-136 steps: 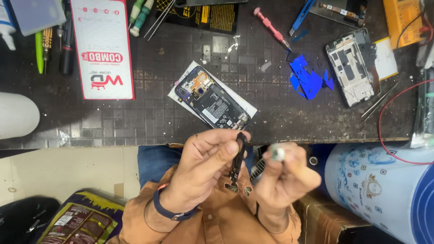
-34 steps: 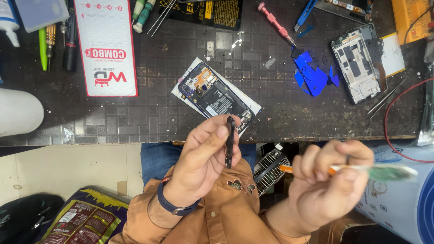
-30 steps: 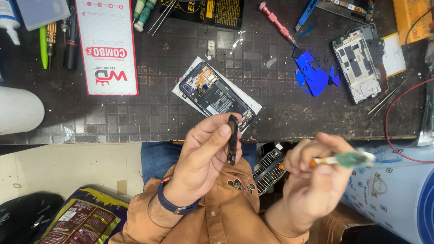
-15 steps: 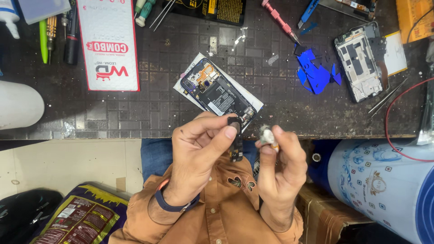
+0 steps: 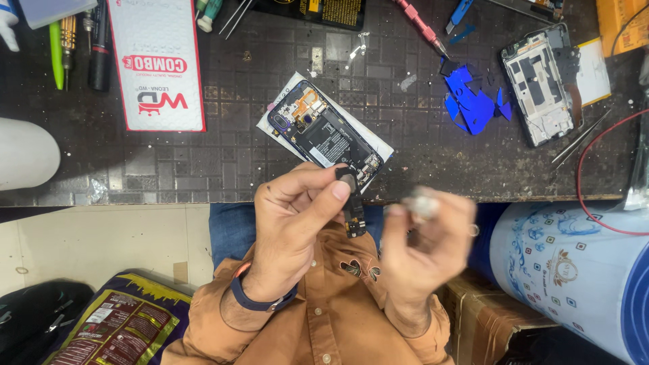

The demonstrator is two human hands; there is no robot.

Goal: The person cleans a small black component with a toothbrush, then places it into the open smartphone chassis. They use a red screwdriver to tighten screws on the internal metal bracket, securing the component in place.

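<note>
Desk point(image 5: 169, 169), dark and tiled, far left: pens and a green marker point(image 5: 55, 44) by a white-and-red printed card point(image 5: 157, 64).

Centre of the desk: opened phone point(image 5: 324, 132), back cover off, boards and battery exposed, lying on a white sheet — stripped down, not yet reassembled.

Left hand point(image 5: 294, 226), just below the desk edge: thumb and fingers point(image 5: 338, 191) pinched shut on a small black board strip point(image 5: 352, 206), held upright, hanging down in front of an orange shirt. The part is out of the phone and in hand, clear of the desk.

Right hand point(image 5: 422, 240): blurred, fingers curled round something pale at the tips; what it is, I cannot tell.

Further right on the desk: red-handled screwdriver point(image 5: 420, 26), blue film scraps point(image 5: 470, 101), a second phone frame point(image 5: 541, 84) — bare, with tweezers point(image 5: 581, 138) beside it.
</note>
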